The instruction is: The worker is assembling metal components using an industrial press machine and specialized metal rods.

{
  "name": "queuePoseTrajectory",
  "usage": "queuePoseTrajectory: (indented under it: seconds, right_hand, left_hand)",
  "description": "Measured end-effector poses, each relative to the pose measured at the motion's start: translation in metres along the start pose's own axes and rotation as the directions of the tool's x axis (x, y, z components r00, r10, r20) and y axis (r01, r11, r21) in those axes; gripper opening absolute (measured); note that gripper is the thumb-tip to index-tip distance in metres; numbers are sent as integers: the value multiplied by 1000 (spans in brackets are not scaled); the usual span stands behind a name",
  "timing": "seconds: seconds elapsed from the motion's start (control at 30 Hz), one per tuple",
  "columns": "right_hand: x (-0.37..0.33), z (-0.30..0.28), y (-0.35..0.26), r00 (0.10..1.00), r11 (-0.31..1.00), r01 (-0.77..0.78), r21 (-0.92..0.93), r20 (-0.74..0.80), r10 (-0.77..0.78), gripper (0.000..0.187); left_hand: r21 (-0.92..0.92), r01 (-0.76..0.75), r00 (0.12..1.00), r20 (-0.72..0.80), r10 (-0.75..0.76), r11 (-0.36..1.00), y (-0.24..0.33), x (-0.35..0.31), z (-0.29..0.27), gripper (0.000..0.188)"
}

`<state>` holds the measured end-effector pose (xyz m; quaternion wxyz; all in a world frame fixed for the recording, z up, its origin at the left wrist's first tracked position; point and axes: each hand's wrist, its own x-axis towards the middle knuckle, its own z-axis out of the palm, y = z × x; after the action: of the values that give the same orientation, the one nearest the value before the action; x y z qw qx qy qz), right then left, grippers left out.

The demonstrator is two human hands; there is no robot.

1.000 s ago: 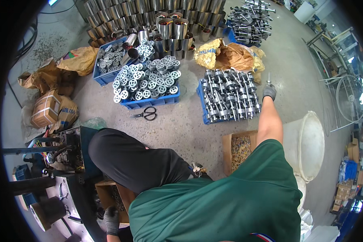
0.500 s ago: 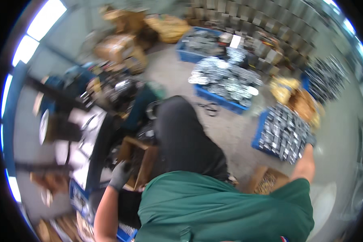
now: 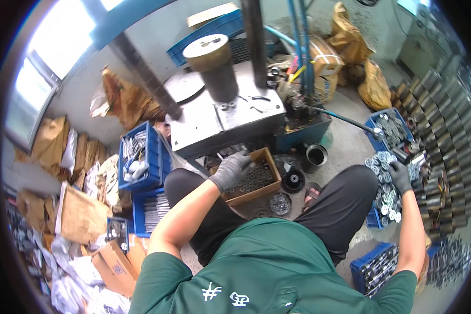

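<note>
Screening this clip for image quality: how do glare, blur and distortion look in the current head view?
Head view: the upper-left window is blown out white; the machine plate glares; steel cylinders lean along the curved fisheye rim; the left hand and right hand read clearly in outline, fine finger detail soft.

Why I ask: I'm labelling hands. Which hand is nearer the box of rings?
Left. The left hand is over the left side of the box of rings; the right hand is well to its right, by the discs.
</note>
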<state>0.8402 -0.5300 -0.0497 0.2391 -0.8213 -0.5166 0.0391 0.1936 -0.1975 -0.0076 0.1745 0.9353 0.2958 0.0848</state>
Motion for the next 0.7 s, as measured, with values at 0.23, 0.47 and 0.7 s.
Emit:
queuePoseTrajectory:
  seconds: [0.23,0.47,0.7]
  right_hand:
    - [136,55,-319,783,847,531,14,373,-497,21]
    - [134,127,-334,443,855,492,162,799,-407,26]
    - [144,134,-359,458,935,342,94,852,-253,30]
  left_hand:
    - [-339,-51,867,-481,-127,939,-16,-18,-48,15]
    - [-689,-329,447,-716,-536,646,-96,-127,-132,11]
    - [-426,667,370,-522,-768,611,-258,-322,-27,20]
